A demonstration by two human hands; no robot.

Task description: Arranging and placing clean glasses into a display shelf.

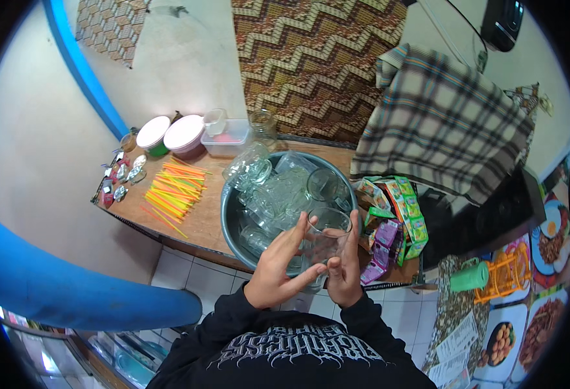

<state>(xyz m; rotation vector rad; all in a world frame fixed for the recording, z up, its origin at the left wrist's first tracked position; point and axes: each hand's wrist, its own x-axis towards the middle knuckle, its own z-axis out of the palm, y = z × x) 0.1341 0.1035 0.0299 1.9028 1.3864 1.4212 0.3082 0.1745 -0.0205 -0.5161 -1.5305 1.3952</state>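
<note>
Between my left hand (280, 272) and my right hand (344, 274) is a clear drinking glass (328, 243), mouth facing up and away from me. My palms press on its two sides, fingers mostly straight and thumbs towards the near side. Just beyond it on the table stands a round grey-blue basin (226, 219), filled with several clear glass mugs and glasses. A glass mug (251, 167) lies tilted on top of the pile near the basin's far left rim. Another glass (323, 185) rests mouth up, just beyond the one I hold.
Left on the wooden table (212, 233) lie many yellow and orange straws (178, 189). Lidded tubs (184, 133), a plastic box (226, 141) and a glass jar (263, 124) line the wall. Sachet strips (387, 233) hang at right by a plaid cloth (440, 126). A blue curved form (85, 287) juts in at left.
</note>
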